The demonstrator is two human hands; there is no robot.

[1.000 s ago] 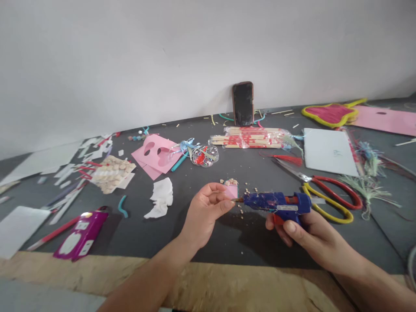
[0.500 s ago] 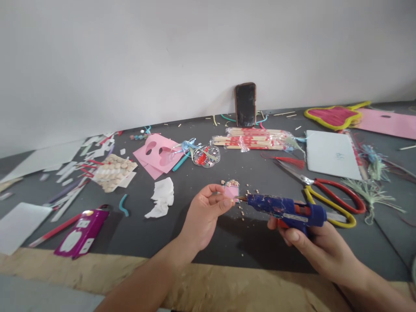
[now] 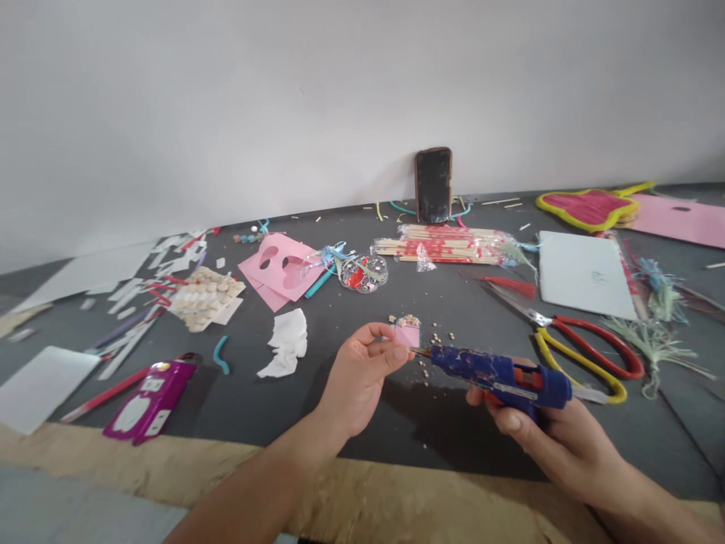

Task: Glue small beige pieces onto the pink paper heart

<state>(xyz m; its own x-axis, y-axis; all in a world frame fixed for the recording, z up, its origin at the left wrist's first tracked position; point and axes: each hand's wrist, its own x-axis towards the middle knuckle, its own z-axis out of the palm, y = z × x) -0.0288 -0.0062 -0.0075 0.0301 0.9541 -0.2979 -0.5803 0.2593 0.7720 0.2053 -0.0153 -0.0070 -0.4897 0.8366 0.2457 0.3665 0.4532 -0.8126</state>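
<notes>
Blue plastic glue gun (image 3: 492,370), its barrel crusted and its pale label (image 3: 514,392) too small to read, points left near the frame's lower centre, the right hand (image 3: 558,442) wrapping its handle. Fingertips of the left hand (image 3: 365,378) meet its narrow nozzle (image 3: 422,352); whether that grip closes on anything, I cannot tell. Just beyond, a small pink square card (image 3: 408,337) bears knobbly pale beads (image 3: 408,320). Right of centre on the grey worktop (image 3: 340,317) lie red-and-yellow-handled scissors (image 3: 539,318) and a smooth white rectangular board (image 3: 578,264) with illegible blue marks; lower left, a glossy purple packet (image 3: 152,400).
</notes>
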